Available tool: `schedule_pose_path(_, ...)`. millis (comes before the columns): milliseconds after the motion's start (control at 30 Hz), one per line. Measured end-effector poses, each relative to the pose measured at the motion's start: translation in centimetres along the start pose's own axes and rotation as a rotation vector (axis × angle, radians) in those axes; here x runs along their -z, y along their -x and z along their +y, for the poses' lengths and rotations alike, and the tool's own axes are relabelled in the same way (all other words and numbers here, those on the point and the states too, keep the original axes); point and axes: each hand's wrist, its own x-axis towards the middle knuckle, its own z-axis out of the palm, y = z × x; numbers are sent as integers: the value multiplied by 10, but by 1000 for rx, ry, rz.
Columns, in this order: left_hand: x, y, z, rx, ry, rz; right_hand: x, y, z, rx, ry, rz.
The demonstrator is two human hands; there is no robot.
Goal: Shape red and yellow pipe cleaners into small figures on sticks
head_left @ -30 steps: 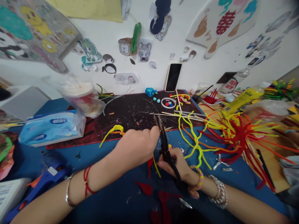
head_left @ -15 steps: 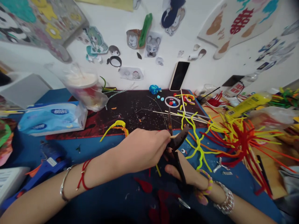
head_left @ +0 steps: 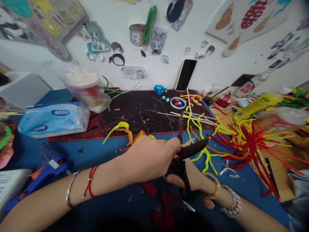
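My left hand point(head_left: 152, 156) is closed in a pinch, back of the hand up. A thin pale stick-like piece point(head_left: 187, 143) pokes out from its fingertips between the scissor blades; its other end is hidden. Behind its knuckles shows an orange pipe cleaner piece point(head_left: 138, 136); whether the hand holds this too I cannot tell. My right hand point(head_left: 193, 178) grips black-handled scissors point(head_left: 196, 147), thumb in one loop and the blades wide apart, right beside the left fingertips. Left of these lies a bent yellow and orange pipe cleaner point(head_left: 123, 125) on the mat's edge.
A bundle of red, yellow and orange pipe cleaners point(head_left: 253, 141) spreads at right. A blue glue gun point(head_left: 51, 164), tissue pack point(head_left: 54, 119) and bagged cup point(head_left: 87, 87) stand left. A phone point(head_left: 186, 74) leans on the wall behind the dark mat point(head_left: 135, 109). Red pieces point(head_left: 166, 206) lie in front.
The scissor blades have spread wider, and one has swung to the right. My left hand has shifted slightly right and down, and the orange piece behind it has come into sight.
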Motion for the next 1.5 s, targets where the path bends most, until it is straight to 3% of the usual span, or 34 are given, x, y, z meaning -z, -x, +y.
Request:
schedule_pose_path(333, 4, 1, -6, -8, -36, 22, -1, 1, 10, 33, 7, 47)
schedule_pose_path(767, 9, 6, -12, -28, -176, 134, -1, -3, 11, -19, -21, 74)
schedule_pose_path(1033, 11, 10, -9, -67, -390, 288, -1, 4, 5, -56, 31, 198)
schedule_pose_path(1133, 14, 11, -6, -26, -343, 332, -1, 5, 6, -66, 46, 247)
schedule_pose_path(1233, 14, 10, -3, 12, -219, 302, -1, 4, 7, -84, 11, 257)
schedule_pose_path(1367, 11, 8, -4, 73, -71, 251, 2, 1, 5, -110, -44, 138)
schedule_pose_path(1500, 8, 8, -7, 62, 13, 207, 3, 0, 7, -25, -53, 49)
